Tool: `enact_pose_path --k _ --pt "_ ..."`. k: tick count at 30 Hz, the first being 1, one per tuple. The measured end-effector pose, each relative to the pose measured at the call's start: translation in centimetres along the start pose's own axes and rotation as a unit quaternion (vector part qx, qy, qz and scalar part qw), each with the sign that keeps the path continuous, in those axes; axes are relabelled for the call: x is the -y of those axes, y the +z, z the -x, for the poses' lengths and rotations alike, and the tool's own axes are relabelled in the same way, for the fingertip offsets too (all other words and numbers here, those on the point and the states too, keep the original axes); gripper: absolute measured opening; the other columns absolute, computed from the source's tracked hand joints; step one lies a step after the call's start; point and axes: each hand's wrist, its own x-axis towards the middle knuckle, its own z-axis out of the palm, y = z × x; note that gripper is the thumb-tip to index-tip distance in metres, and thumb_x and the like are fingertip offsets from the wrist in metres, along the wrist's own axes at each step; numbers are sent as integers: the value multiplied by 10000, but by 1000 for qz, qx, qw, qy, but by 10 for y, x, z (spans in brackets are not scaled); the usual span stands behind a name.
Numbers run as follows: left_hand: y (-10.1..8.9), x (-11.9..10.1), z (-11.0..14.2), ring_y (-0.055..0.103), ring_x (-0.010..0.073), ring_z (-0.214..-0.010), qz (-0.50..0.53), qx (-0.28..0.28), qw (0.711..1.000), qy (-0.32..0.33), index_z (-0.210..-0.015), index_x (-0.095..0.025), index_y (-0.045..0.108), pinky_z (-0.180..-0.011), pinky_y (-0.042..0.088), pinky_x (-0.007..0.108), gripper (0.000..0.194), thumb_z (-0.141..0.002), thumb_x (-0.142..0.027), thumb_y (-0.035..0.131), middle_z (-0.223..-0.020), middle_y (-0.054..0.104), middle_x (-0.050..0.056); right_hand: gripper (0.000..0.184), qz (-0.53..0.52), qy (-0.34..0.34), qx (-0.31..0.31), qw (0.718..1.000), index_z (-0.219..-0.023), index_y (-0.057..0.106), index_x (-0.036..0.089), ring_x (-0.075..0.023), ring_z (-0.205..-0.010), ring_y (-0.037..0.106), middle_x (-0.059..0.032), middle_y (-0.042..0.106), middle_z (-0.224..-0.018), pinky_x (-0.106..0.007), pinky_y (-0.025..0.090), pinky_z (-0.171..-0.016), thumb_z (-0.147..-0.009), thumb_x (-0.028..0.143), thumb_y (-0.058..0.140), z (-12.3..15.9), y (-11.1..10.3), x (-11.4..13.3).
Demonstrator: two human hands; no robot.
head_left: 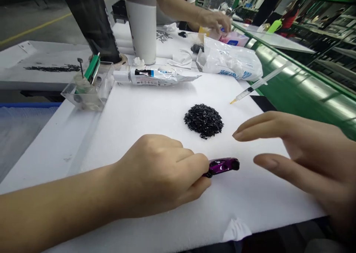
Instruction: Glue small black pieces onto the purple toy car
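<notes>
Where a white foam sheet (133,134) lay spread out, the person's left hand (155,175) was curled closed on one end of a purple toy car (222,166), the car resting on the foam just below a heap of black slivers (203,121). The right hand (303,153) was held open beside the car, fingers apart, gripping nothing. Farther off, a syringe (250,88) with an orange tip lay at the sheet's far edge
</notes>
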Motion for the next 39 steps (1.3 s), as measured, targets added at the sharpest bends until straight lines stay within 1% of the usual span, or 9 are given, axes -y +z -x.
enact_pose_path --k 3,5,8,11,13,19,24,32,39 --pt "-1 -2 -1 578 113 -491 -11 -5 1000 7 -683 -180 601 -495 438 231 188 -831 -214 490 -562 633 -29 234 -79 28 122 989 -975 567 229 -171 -778 592 -28 619 -880 -276 474 -639 -893 404 436 -2 -1 -10" --pt "-1 -3 -2 592 110 -507 -20 -1 1000 19 -662 -183 580 -504 449 227 188 -830 -217 502 -577 645 -30 267 -92 37 190 977 -998 589 220 -180 -793 589 -35 614 -907 -297 468 -671 -883 412 443 -3 0 -15" --pt "-3 -3 -3 612 110 -533 -26 -2 999 37 -689 -175 565 -511 463 224 126 -807 -216 557 -618 671 -27 274 -100 41 214 971 -1014 607 214 -182 -811 584 -43 603 -932 -301 456 -687 -882 391 445 -4 3 -17" --pt "-3 -3 -3 622 110 -550 -21 -21 998 51 -757 -165 562 -507 467 223 71 -777 -214 610 -669 692 -26 245 -107 26 210 972 -989 622 220 -175 -800 580 -37 600 -923 -294 448 -687 -881 367 459 -4 3 -17" --pt "-3 -3 -3 629 108 -566 -20 -17 998 52 -786 -165 562 -517 469 222 73 -773 -209 618 -696 700 -25 207 -112 1 181 977 -992 615 214 -166 -808 572 -34 596 -926 -283 444 -694 -874 323 485 -4 3 -18" --pt "1 -1 -3 615 102 -538 -24 -32 997 65 -799 -158 575 -500 448 227 87 -782 -234 614 -676 690 -26 178 -61 -195 56 977 -987 598 186 -135 -725 515 -35 591 -878 -269 397 -621 -912 184 437 -1 6 -16" --pt "2 1 -4 593 100 -509 -24 -22 998 61 -861 -156 581 -466 421 240 106 -785 -226 605 -662 680 -34 208 -3 -200 57 978 -957 603 230 -131 -691 503 -2 596 -846 -282 381 -585 -941 200 398 0 11 -10" --pt "0 0 -4 609 100 -527 -30 -7 996 84 -885 -165 606 -451 432 235 96 -813 -198 552 -721 703 -15 329 13 -229 63 971 -950 625 185 -157 -722 515 -42 602 -838 -300 404 -579 -961 162 297 -3 10 -6" --pt "-1 0 -3 574 120 -465 -67 -11 992 107 -884 -182 600 -411 413 256 129 -758 -160 620 -714 701 -12 353 2 -237 68 969 -959 620 140 -159 -716 504 -64 596 -827 -294 409 -574 -960 142 267 -3 9 -6"
